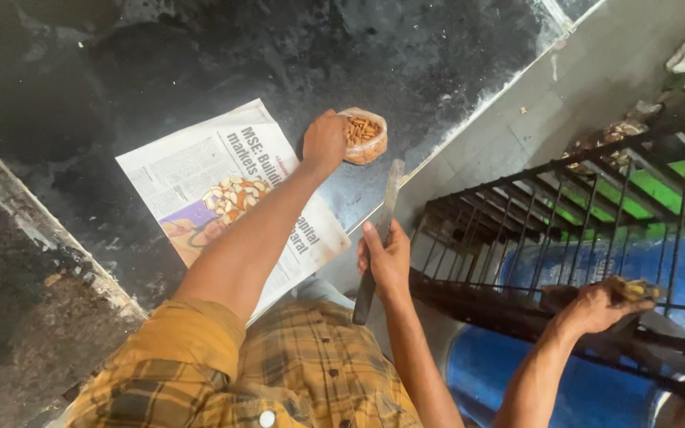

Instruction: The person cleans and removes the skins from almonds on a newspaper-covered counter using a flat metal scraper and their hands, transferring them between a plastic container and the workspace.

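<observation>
Nuts in a small clear bag (365,135) sit on the dark worktop (200,55), just past the top edge of a spread newspaper (208,170). Our left hand (325,140) is on the bag's near-left side, fingers curled against it, though we cannot tell if they grip. Our right hand (386,257) is well back toward the body, closed around a long knife (380,238) whose blade points up toward the bag; another person's hand (596,305) holds something at the metal rack (564,206).
</observation>
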